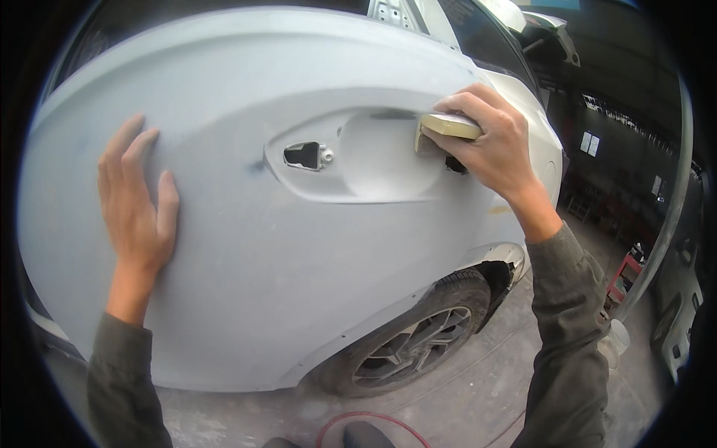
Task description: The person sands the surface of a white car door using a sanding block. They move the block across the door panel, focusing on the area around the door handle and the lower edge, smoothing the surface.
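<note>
A big grey car door (314, 254) fills the middle of the view. It looks smooth and dull, with a dark smudge next to its handle place. There is a round hollow (385, 160) just past twelve o'clock, and a small dark hole (302, 155) at eleven. A wheel (418, 347) sits at five o'clock on the dusty grey floor (224, 418). A red hose (373, 414) curls at six. The room is dark at three o'clock, where a tall pole (682, 164) stands.

The left hand (138, 194) is at nine o'clock, its arm coming up from about eight. Its fingers are a bit bent and spread, with the thumb apart, and it seems to rest on the door. The right hand (489, 134) is at two o'clock, its arm coming up from about five. The wrist bends toward ten. Its thumb and fingers pinch a pale yellow block (452, 128) at the hollow's two o'clock edge.
</note>
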Action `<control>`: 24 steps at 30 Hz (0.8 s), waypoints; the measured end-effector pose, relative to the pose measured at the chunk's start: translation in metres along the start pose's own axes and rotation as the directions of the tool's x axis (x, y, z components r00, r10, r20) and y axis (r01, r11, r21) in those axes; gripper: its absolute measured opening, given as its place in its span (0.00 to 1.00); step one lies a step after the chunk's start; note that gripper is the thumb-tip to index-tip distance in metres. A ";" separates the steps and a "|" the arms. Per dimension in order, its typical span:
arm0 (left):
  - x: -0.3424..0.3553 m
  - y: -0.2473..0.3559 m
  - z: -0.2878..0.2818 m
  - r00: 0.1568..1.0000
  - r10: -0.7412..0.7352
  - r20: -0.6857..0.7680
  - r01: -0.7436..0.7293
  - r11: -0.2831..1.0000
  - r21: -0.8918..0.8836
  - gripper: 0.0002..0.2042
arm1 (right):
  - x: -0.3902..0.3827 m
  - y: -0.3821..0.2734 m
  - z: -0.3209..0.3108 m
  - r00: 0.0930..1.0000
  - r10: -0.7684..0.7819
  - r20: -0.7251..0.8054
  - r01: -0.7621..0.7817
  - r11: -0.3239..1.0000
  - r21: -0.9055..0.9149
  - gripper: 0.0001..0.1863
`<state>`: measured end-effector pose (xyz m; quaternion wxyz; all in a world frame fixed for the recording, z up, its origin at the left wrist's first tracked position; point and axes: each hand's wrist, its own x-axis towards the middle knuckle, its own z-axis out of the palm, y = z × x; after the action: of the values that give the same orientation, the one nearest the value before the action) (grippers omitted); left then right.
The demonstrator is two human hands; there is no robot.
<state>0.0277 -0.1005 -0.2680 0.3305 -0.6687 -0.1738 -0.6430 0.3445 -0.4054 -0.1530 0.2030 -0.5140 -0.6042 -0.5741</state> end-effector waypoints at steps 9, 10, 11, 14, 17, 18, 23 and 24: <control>-0.001 0.004 -0.001 0.999 -0.043 0.008 0.043 0.999 -0.024 0.25 | 0.009 0.009 0.025 0.955 -0.235 -0.181 0.222 0.971 -0.090 0.13; -0.004 0.003 -0.002 0.999 -0.031 0.011 0.031 0.999 -0.020 0.25 | 0.010 0.009 0.026 0.953 -0.242 -0.184 0.231 0.970 -0.077 0.13; -0.002 -0.002 -0.002 1.000 -0.010 0.005 0.010 1.000 -0.010 0.25 | 0.008 0.011 0.023 0.960 -0.228 -0.162 0.219 0.973 -0.073 0.13; -0.002 -0.001 -0.004 1.000 0.013 0.002 -0.013 1.000 0.017 0.25 | 0.005 0.015 0.017 0.967 -0.214 -0.136 0.206 0.976 -0.070 0.13; -0.001 0.002 -0.002 1.000 0.002 0.001 -0.002 1.000 0.008 0.25 | 0.015 -0.001 0.032 0.952 -0.234 -0.199 0.230 0.972 -0.043 0.11; -0.003 0.004 0.000 1.000 -0.009 0.009 0.009 1.000 -0.004 0.25 | 0.012 0.000 0.031 0.959 -0.211 -0.188 0.207 0.978 -0.041 0.11; -0.003 0.005 -0.004 1.000 -0.010 0.003 0.010 1.000 -0.002 0.24 | 0.002 0.006 0.018 0.985 -0.130 -0.114 0.122 0.990 -0.071 0.09; -0.003 0.007 -0.004 1.000 -0.011 0.000 0.011 1.000 0.000 0.24 | 0.002 0.006 0.018 0.983 -0.141 -0.114 0.131 0.987 -0.092 0.08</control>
<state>0.0290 -0.1080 -0.2730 0.3270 -0.6677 -0.1775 -0.6449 0.3552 -0.3893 -0.1534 0.1774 -0.4443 -0.5999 -0.6413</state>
